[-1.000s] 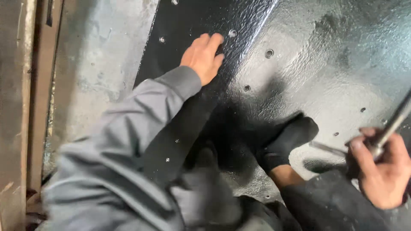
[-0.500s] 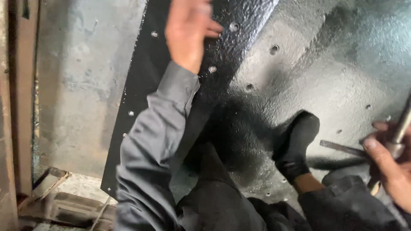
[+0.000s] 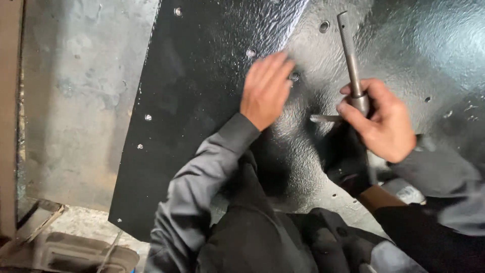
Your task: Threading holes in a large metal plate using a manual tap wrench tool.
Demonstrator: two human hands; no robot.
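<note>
Left hand (image 3: 263, 91): in the middle of the frame, laid flat on the black sheet (image 3: 192, 101), fingers open and close together, holding nothing. Fingertips right by a small hole (image 3: 295, 76).
Right hand (image 3: 381, 119): at the right of the frame, closed tight around the low end of the metal rod (image 3: 350, 55).
Metal rod: grey, long and thin, sticking up from the fist toward the top of the frame, leaning a bit to the left. Thicker part right at the thumb.
Small pin (image 3: 326, 119): thin, pointing left from under the right fingers, just above the sheet.
Black sheet: big, shiny and bumpy, filling the middle and right of the frame. Little holes and bolts (image 3: 148, 117) dotted over it.
Sleeves: grey, coming up from the bottom of the frame to both hands.
Grey wall (image 3: 76, 101): at the left of the frame, beside the sheet's edge.
Shoe (image 3: 346, 162): dark, under the right hand, on the sheet.
</note>
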